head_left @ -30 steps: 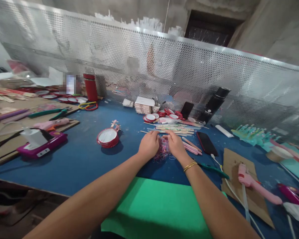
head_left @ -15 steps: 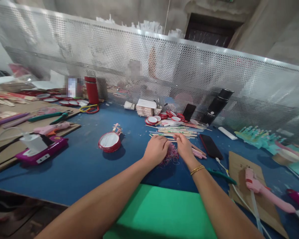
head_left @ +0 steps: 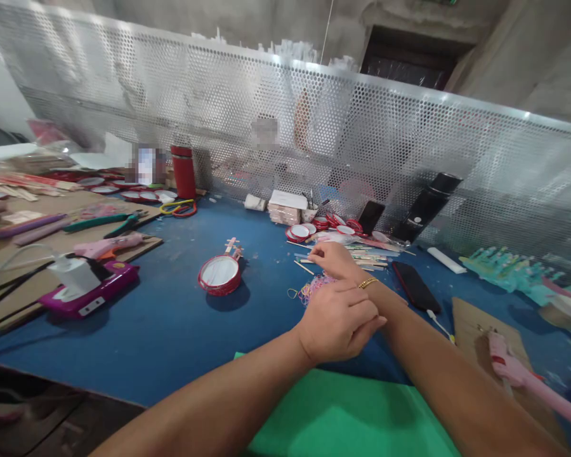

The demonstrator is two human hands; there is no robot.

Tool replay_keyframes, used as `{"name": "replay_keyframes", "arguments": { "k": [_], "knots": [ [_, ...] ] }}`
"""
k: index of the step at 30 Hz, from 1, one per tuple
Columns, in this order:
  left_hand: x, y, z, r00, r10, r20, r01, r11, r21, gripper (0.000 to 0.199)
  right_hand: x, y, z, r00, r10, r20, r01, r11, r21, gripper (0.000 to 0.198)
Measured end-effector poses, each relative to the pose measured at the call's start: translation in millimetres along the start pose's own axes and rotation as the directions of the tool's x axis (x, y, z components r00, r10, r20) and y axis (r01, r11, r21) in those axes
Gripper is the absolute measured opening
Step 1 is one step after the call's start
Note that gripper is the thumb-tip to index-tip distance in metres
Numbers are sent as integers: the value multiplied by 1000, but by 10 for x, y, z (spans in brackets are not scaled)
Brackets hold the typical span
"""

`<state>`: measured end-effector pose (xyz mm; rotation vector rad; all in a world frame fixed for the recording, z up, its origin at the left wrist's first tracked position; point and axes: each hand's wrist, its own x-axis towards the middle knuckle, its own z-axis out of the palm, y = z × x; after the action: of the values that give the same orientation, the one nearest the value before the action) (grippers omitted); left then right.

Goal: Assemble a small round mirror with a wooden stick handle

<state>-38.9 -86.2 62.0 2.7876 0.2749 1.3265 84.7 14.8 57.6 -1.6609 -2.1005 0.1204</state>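
Note:
My left hand (head_left: 340, 320) lies across my right wrist, just below the gold bracelet (head_left: 368, 283), its fingers curled together. Whatever they may pinch is hidden. My right hand (head_left: 334, 257) reaches over the table with its fingers bent and closed, pointing left; nothing can be made out in them. A tangle of pink and purple rubber bands (head_left: 309, 291) lies beneath, partly covered by my hands. Thin sticks (head_left: 368, 256) are spread behind my right hand. To the left stands a small banjo-shaped model (head_left: 220, 273) with a red rim, white face and wooden-stick neck.
A purple power strip (head_left: 92, 292) and pink glue gun (head_left: 109, 244) are on the left. On the right are a dark phone (head_left: 415, 287) and another pink glue gun (head_left: 514, 365) on cardboard (head_left: 476, 314). A perforated metal panel (head_left: 247, 89) borders the back. Green material (head_left: 352, 416) lies in front.
My left hand has moved right and nearer, from beside the rubber bands onto my right wrist. My right hand has shifted left and farther away. More of the rubber bands' left side shows.

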Motion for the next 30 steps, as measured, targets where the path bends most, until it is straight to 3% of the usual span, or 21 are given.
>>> {"name": "replay_keyframes", "arguments": {
  "k": [4,8,13,18,23,30],
  "knots": [
    [13,-71,-27,1000,11,-6,-11,1000,-27,29,208,-97,162,986,-167,24,168,958,-233,15],
    [6,-75,-5,1000,27,16,-26,997,-75,29,300,-103,246,978,-174,117,205,906,-370,9],
    [5,-46,19,998,2,65,3,996,-87,30,285,33,166,980,-141,139,182,918,-352,13],
    [0,-71,27,997,-64,44,68,990,-120,32,418,172,87,994,-101,37,107,962,-251,15],
    [-11,-113,31,992,-123,29,126,982,-139,32,667,155,134,987,-154,-40,126,909,-397,20],
    [-35,-147,34,980,-199,5,197,969,-152,32,774,147,305,986,-164,43,163,851,-499,18]
  ]
}}
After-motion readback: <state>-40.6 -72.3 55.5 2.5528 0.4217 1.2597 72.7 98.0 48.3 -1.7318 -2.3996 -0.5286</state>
